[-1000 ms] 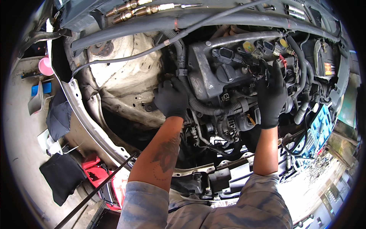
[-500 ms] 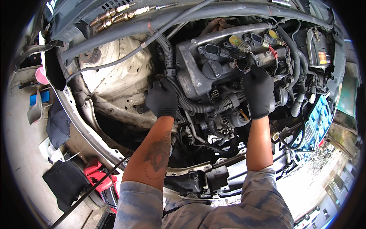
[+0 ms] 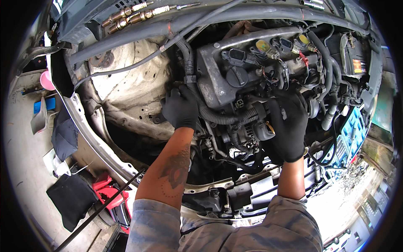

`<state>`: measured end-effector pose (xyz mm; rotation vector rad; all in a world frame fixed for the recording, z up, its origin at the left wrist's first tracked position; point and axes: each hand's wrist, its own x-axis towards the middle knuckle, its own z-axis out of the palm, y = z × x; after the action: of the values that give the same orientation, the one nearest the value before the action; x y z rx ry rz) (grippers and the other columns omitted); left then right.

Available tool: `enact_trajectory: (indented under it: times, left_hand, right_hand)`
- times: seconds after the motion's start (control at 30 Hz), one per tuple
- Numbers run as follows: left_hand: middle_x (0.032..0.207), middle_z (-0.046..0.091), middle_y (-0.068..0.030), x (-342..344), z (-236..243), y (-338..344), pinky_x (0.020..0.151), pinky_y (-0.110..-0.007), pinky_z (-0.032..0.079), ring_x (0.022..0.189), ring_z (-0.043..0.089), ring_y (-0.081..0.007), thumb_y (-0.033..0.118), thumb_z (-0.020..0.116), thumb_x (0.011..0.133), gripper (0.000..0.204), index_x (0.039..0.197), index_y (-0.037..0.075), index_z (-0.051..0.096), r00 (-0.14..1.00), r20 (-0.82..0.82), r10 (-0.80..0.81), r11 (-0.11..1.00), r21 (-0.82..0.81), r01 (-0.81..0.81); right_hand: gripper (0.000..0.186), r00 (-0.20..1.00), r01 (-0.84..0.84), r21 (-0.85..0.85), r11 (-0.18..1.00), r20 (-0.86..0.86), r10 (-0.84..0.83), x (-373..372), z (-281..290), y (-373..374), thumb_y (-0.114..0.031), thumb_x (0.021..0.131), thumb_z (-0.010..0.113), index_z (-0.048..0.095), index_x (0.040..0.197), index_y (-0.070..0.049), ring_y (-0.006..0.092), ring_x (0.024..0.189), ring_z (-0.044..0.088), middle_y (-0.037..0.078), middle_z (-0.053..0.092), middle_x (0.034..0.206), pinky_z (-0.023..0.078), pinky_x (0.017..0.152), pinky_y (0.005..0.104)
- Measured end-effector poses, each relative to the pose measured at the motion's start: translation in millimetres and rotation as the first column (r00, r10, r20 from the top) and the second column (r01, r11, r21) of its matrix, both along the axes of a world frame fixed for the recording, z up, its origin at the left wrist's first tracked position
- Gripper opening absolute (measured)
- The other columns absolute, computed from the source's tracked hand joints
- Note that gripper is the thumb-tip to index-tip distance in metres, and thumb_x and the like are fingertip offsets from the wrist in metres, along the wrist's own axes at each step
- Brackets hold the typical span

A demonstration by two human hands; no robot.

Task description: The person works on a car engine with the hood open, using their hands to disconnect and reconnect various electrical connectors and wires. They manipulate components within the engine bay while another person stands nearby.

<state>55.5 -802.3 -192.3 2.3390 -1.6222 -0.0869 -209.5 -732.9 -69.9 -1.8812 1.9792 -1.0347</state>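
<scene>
My left hand (image 3: pixel 180 107), in a black glove, is curled beside a ribbed black wiring conduit (image 3: pixel 194 90) left of the engine; its fingertips are hidden. Over the front of the engine, my gloved right hand (image 3: pixel 289 122) has its fingers bent together, with a small grey piece (image 3: pixel 283 113) showing among them, too small to name. Beyond it lies the grey valve cover (image 3: pixel 214 86) with its round black oil filler cap (image 3: pixel 237 77). Several ignition coils stand along the cover, one a dark coil (image 3: pixel 235 56) at the left. Loose wires (image 3: pixel 285 73) hang in front of them.
Used spark plugs (image 3: pixel 145 15) lie on the cowl at the far left. A battery (image 3: pixel 354 56) sits at the right, with a blue tool case (image 3: pixel 350 130) nearer me. A thin dark rod (image 3: pixel 100 208) crosses the lower left. A pink container (image 3: pixel 47 80) stands beyond the fender.
My right hand has moved back toward me, away from the coil wires, uncovering them. My left hand stays by the conduit. The view has shifted slightly.
</scene>
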Motion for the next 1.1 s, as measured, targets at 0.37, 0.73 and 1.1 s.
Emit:
enact_trajectory:
  times: [0.37, 0.73, 1.1]
  left_hand:
    - [0.09, 0.074, -0.0193, -5.8, 9.7, -3.6, 0.071, -0.057, 0.055, 0.085, 0.067, -0.0455, 0.033, 0.052, 0.098, 0.039, 0.087, 0.003, 0.073, 1.0, -0.013, -0.013, 0.999, 0.044, 0.013]
    - [0.081, 0.072, -0.0213, -2.2, 5.5, -0.6, 0.079, -0.058, 0.052, 0.082, 0.066, -0.047, 0.033, 0.052, 0.098, 0.038, 0.083, 0.003, 0.07, 0.999, -0.045, -0.024, 0.999, -0.028, 0.023]
    - [0.082, 0.072, -0.0221, -5.2, 10.5, -2.1, 0.08, -0.058, 0.051, 0.083, 0.066, -0.0484, 0.035, 0.05, 0.099, 0.04, 0.086, 0.003, 0.071, 0.999, -0.043, -0.018, 0.999, -0.029, 0.016]
  right_hand:
    - [0.029, 0.876, 0.377, 0.094, 0.921, -0.36, -0.322, 12.3, -53.5, -41.9, -0.035, 0.081, 0.081, 0.075, 0.086, -0.007, 0.033, 0.093, 0.064, 0.009, 0.07, 0.103, 0.051, 0.084, 0.0459]
    - [0.016, 0.947, -0.1, 0.108, 0.989, 0.314, 0.062, 8.8, 35.3, -2.9, 0.0, 0.086, 0.074, 0.075, 0.102, -0.003, 0.0239, 0.092, 0.068, 0.013, 0.072, 0.106, 0.053, 0.081, 0.0342]
    - [0.022, 0.971, -0.157, 0.225, 0.962, 0.214, 0.108, -25.1, 34.6, -116.1, -0.018, 0.098, 0.067, 0.071, 0.109, 0.001, 0.0199, 0.08, 0.067, 0.017, 0.073, 0.089, 0.051, 0.076, 0.0318]
